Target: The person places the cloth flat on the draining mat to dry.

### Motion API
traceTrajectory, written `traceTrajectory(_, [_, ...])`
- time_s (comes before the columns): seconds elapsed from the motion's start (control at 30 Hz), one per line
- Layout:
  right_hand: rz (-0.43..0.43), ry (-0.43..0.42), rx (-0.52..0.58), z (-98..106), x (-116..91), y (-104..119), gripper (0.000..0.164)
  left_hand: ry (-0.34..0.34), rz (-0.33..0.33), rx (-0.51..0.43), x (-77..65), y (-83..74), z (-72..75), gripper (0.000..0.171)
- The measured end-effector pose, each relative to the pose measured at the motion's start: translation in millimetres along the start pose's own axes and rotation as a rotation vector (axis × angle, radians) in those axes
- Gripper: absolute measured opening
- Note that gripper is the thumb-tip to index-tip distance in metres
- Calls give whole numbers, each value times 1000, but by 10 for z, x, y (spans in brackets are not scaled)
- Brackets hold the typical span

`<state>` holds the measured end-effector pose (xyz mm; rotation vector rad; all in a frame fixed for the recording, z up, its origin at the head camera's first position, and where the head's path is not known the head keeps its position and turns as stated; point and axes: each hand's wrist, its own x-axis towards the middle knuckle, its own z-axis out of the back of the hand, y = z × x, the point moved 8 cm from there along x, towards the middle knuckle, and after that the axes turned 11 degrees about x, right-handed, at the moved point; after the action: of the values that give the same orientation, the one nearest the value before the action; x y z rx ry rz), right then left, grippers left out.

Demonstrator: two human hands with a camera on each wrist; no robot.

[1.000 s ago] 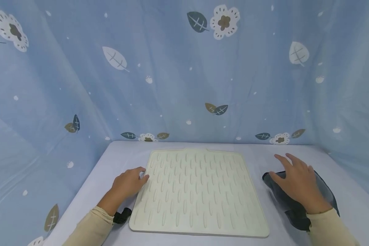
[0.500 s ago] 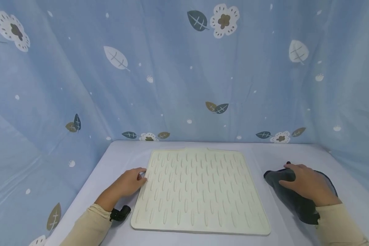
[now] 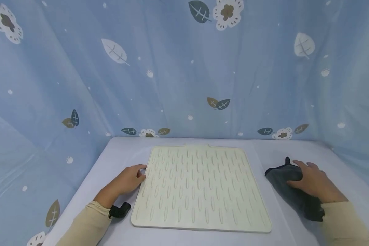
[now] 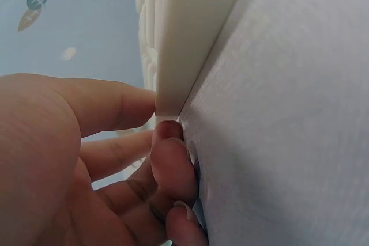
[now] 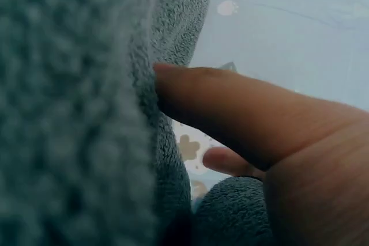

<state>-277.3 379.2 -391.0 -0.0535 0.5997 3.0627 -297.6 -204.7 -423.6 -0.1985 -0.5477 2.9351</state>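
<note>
head: bright, soft shadows | right wrist: dim, foreground cloth [image 5: 69, 108] blurred

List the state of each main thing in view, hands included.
Pale ridged mat: lying flat, ridged side up.
Dark grey cloth: bunched; can't tell whether it is fully off the table cover.
Left hand: at the left edge of the mat, touching it, fingers loosely curled.
Right hand: gripping the cloth.
Table cover: spread out, mostly smooth.
Blue patterned curtain: hanging, softly creased.
</note>
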Motion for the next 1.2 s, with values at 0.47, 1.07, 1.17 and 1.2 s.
traceTrajectory(0.47, [-52,100,44,-109,51,33,87,-13,11,9,-7,-14,20,46])
traceTrajectory(1.07, [84,-30,75,11,27,188,41,-20,1,47,60,-16,-3,46])
traceTrajectory(1.17, [88,-33,89,-5,19,213,41,-11,9,42,54,-9,-21,47])
traceTrajectory(1.2, [97,-38,94,-9,18,227,41,-7,12,42,52,-7,-27,47])
